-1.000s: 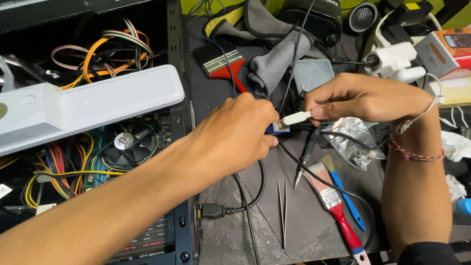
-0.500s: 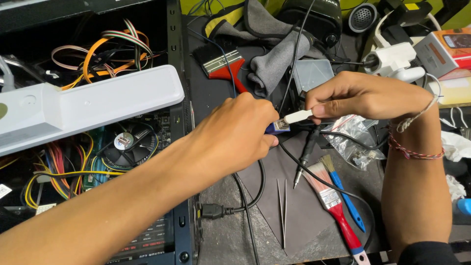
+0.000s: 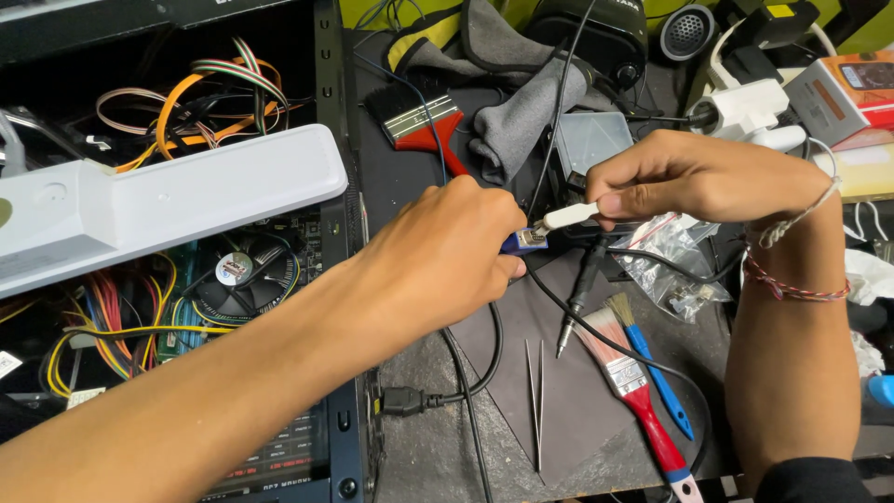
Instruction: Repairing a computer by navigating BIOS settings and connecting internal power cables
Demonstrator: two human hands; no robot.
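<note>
- Cables, orange, yellow and red, tangle inside the open computer case [image 3: 335,438] at the far left, around a black cooling fan [image 3: 244,279]; a long white lamp head [image 3: 168,200] lies across the case, above the fan.
- My left hand [image 3: 447,251] reaches in from the case side, fingers closed around a small blue connector [image 3: 523,241], of which only the metal-tipped end shows past my knuckles.
- A black power plug [image 3: 402,401] sits just right of the case's lower edge, its cord curving up under my left hand.
- A pair of steel tweezers [image 3: 537,401] lies below the connector on the dark mat [image 3: 503,345].
- The white plug [image 3: 568,216] meets the connector tip to tip, just right of it; whether the two are fully seated I cannot tell.
- My right hand [image 3: 698,177] pinches the white plug between thumb and forefinger, closed tight on it, a string bracelet at the wrist.
- A pen-shaped black tool [image 3: 579,293] lies below the connector and to its right, tip pointing down.
- A red-handled paintbrush [image 3: 633,391] and a slim blue-handled brush [image 3: 656,373] rest side by side, right of the tweezers.
- A second red brush [image 3: 424,126] and a grey cloth [image 3: 521,121] lie above the connector.
- A clear plastic bag [image 3: 675,270] of small parts sits under my right wrist.
</note>
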